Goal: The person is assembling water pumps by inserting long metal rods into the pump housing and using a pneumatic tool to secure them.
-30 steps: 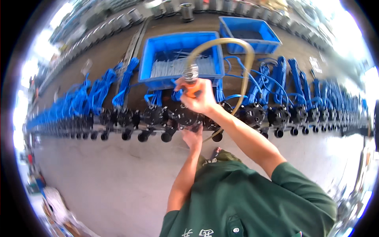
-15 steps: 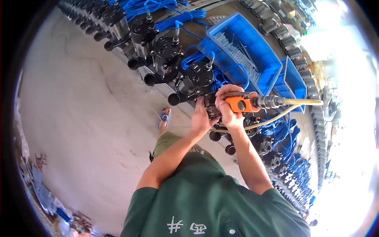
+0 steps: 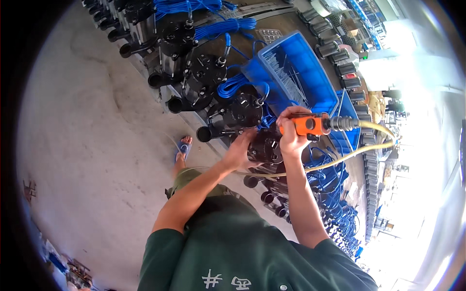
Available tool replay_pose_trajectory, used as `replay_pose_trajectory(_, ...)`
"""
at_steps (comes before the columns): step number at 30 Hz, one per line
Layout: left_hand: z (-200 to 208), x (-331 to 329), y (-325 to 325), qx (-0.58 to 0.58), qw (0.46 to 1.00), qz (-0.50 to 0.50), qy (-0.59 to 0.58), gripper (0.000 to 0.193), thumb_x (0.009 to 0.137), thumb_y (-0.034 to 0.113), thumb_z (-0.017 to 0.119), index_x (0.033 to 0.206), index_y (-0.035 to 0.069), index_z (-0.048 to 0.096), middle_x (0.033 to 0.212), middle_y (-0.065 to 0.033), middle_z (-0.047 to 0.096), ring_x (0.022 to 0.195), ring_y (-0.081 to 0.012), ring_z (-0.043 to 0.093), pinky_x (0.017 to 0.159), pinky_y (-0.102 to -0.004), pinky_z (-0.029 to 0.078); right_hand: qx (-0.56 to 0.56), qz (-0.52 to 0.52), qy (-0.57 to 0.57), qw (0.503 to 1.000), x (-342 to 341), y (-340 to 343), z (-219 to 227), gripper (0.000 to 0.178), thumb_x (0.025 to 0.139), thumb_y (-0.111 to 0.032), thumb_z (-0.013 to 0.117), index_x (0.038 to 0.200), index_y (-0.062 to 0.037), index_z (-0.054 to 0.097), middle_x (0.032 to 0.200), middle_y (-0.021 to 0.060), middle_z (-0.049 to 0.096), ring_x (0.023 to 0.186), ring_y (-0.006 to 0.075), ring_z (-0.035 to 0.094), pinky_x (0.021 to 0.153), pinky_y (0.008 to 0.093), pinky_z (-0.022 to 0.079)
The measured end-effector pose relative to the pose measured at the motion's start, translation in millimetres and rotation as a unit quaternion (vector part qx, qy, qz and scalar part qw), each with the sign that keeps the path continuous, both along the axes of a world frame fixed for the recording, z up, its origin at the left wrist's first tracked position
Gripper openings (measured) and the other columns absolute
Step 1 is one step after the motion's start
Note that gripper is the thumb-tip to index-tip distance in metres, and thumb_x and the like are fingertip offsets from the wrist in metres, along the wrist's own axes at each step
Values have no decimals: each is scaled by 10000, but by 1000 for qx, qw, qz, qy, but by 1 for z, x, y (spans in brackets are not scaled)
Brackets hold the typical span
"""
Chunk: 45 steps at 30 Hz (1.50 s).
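Under your right hand (image 3: pixel 293 138): the orange tool (image 3: pixel 310 125), with your fingers curled closed around its body and no gap visible in the hold.
Tool's nose: hidden by your fingers; whether it meets the cover cannot be told.
Left hand (image 3: pixel 239 152): bent around the near side of the black-topped unit (image 3: pixel 265 147); the fingertips are partly hidden, so how tightly they clasp is unclear.
Unit between your hands: in its row, its round black cover facing up at you, just beside the tool.
Change: half a second ago your hands and the tool covered most of that cover; now it shows plainly, with the tool off to its right. That probably gives you a better view of it, while your left hand seems to steady it.
Yellow hose (image 3: pixel 347 154): loops out from the metal coupling (image 3: pixel 343 123) and back past both forearms, so it could snag.
Neighbouring unit (image 3: pixel 244 110): close against your left fingers, leaving little room.
Blue cable coil (image 3: pixel 233 86): behind that neighbour, crowding the far side.
Blue bin (image 3: pixel 313 63): beyond the row, holding thin pale strips (image 3: pixel 286 73).
Farther out: a second blue bin (image 3: pixel 348 107) and a line of metal cylinders (image 3: pixel 328 49).
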<state>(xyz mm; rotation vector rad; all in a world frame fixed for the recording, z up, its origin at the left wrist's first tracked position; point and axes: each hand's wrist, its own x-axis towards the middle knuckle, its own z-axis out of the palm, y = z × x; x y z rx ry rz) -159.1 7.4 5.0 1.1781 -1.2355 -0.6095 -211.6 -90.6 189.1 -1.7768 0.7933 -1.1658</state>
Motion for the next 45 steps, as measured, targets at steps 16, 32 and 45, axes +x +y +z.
replay_pose_trajectory(16, 7, -1, 0, 27, 999, 25, -31, 1115, 516, 253, 957, 1440, 7, 383, 1368, -235, 533, 1204, -422, 580, 1022, -446, 508, 105, -20, -84, 991, -84, 73, 8, 243, 793, 36, 556, 1035, 7, 563, 818, 77, 619, 690, 131, 594, 645, 259, 507)
replay_pose_trajectory(32, -5, -25, -5, 18, 998, 62, -6, 1102, 510, 188, 943, 1425, -9, 361, 1286, -224, 577, 1141, -359, 625, 968, -422, 528, 51, 0, -176, 983, -109, 88, 70, 425, 765, 87, 570, 1186, 34, 564, 923, 137, 669, 702, 150, 627, 646, 281, 529)
replay_pose_trajectory(45, 4, -73, 61, 2, 969, 195, -148, 819, 801, 192, 853, 1383, -75, 342, 1330, -229, 391, 1213, -325, 437, 935, -466, 435, -12, -67, -129, 989, -184, 131, 66, 335, 777, 29, 573, 1110, 48, 540, 948, 167, 597, 662, 175, 590, 619, 303, 530)
